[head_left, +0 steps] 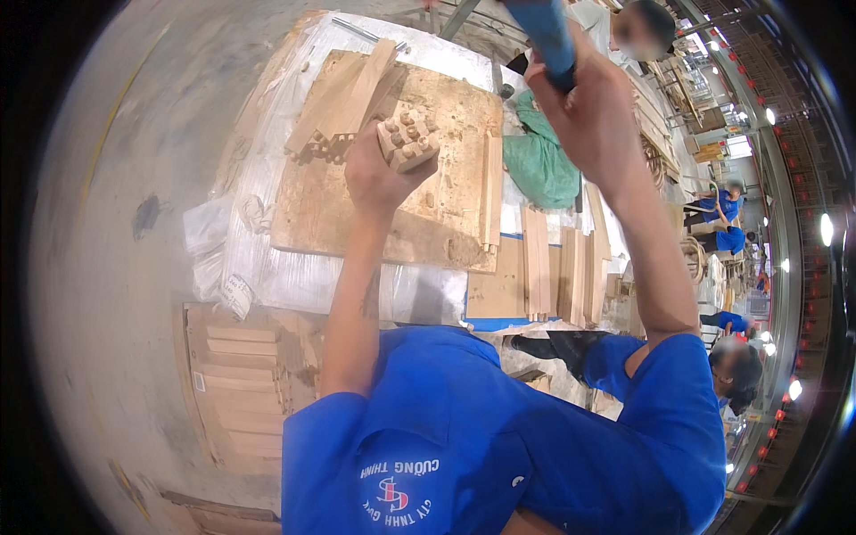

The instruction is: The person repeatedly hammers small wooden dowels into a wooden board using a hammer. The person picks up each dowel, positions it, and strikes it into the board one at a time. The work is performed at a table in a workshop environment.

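Closed around pale wood with several round dowels standing up from its top end, my left hand (374, 178) is over the worn wooden board (446, 218). The dowelled wooden block (410, 153) is tilted toward me; whether it is one piece or several held together, I cannot tell. Raised at the upper right, my right hand (602, 116) grips a blue tool handle (544, 36). The tool's far end is out of view. Beside my left hand, flat wooden pieces (343, 98) lie on the board, and some have holes or dowels along their near end.
Plastic sheeting (330, 281) covers the table under the board. A green cloth (539, 165) and long wooden strips (535, 259) lie to the right. Stacked wooden pieces (241, 374) stand low at left. A person (642, 31) is beyond the table; another (736, 370) is at right.
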The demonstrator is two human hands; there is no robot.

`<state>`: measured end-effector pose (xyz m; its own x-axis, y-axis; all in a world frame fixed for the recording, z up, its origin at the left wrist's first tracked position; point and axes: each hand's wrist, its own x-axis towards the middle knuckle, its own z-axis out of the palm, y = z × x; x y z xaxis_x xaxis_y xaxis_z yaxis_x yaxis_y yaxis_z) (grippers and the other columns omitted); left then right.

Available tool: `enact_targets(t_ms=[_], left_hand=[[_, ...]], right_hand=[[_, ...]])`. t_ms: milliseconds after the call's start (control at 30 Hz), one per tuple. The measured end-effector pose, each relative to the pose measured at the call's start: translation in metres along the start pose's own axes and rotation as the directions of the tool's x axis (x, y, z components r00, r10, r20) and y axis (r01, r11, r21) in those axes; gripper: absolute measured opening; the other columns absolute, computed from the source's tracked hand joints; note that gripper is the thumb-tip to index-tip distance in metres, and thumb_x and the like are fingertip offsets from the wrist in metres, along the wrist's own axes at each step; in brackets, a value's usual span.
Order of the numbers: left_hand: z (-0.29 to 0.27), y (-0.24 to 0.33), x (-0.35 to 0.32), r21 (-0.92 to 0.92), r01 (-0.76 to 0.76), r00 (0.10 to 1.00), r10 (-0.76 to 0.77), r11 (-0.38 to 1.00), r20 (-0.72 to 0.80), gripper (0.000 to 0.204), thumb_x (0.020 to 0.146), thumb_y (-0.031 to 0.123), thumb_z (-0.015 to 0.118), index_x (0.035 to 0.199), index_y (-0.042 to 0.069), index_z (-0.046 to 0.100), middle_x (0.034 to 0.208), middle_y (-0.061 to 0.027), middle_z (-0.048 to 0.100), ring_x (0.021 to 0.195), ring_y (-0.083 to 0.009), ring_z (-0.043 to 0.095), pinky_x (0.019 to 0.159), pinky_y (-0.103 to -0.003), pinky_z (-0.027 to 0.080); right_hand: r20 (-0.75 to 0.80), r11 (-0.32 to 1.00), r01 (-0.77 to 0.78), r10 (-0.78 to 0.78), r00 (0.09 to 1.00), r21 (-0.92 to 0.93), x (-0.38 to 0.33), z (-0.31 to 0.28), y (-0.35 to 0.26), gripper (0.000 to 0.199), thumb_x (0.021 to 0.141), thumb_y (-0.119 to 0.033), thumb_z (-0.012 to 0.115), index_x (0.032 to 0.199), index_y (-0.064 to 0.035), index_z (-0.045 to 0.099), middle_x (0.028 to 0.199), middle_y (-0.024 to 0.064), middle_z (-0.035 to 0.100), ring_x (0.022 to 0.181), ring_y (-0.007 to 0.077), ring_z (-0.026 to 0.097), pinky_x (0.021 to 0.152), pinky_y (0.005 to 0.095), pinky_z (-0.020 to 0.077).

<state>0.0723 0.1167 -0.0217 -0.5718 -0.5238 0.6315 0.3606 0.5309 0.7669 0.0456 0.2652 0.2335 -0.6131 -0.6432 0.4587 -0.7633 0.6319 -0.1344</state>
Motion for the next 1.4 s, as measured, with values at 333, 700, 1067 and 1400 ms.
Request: enact_targets(t_ms=[333,700,1067,1400], left_hand=[[0.001,0.001,-0.004,0.018,-0.075,0.996,0.076,0.997,-0.037,0.073,0.055,0.032,0.096,0.111,0.004,0.058,0.090,-0.0112,0.067,0.077,-0.0284,0.067,0.067,-0.037,0.055],[0.001,0.009,-0.003,0.071,-0.097,0.995,0.096,0.993,0.022,0.069,0.060,0.034,0.093,0.111,0.003,0.061,0.093,-0.0116,0.069,0.080,-0.0280,0.069,0.069,-0.036,0.056],[-0.003,0.016,-0.011,0.019,0.025,0.999,-0.026,1.000,0.032,0.068,0.061,0.032,0.092,0.112,0.000,0.060,0.091,-0.0128,0.070,0.077,-0.0276,0.070,0.069,-0.037,0.057],[-0.008,0.011,-0.005,0.164,-0.068,0.995,0.080,0.984,-0.068,0.075,0.060,0.034,0.092,0.118,-0.002,0.059,0.090,-0.0142,0.072,0.077,-0.0279,0.073,0.069,-0.036,0.059]], right_hand=[[0.072,0.985,0.034,-0.022,0.997,-0.172,-0.003,-0.009,0.009,0.036,0.089,-0.015,0.066,0.122,-0.0068,0.055,0.076,0.0206,0.066,0.072,0.0413,0.067,0.065,0.0483,0.0531],[0.289,0.979,-0.054,0.111,0.951,-0.198,-0.040,0.011,0.030,0.038,0.090,-0.015,0.063,0.126,-0.0064,0.054,0.076,0.0213,0.067,0.074,0.0402,0.067,0.065,0.0489,0.0531],[0.324,0.994,-0.045,0.076,0.943,-0.102,-0.088,0.015,0.014,0.039,0.088,-0.014,0.064,0.126,-0.0101,0.054,0.068,0.0201,0.063,0.068,0.0405,0.065,0.061,0.0517,0.0507],[0.403,0.979,-0.069,0.144,0.904,-0.194,-0.095,0.017,-0.003,0.030,0.090,-0.012,0.062,0.115,-0.0062,0.047,0.068,0.0193,0.061,0.065,0.0409,0.064,0.059,0.0512,0.0484]])
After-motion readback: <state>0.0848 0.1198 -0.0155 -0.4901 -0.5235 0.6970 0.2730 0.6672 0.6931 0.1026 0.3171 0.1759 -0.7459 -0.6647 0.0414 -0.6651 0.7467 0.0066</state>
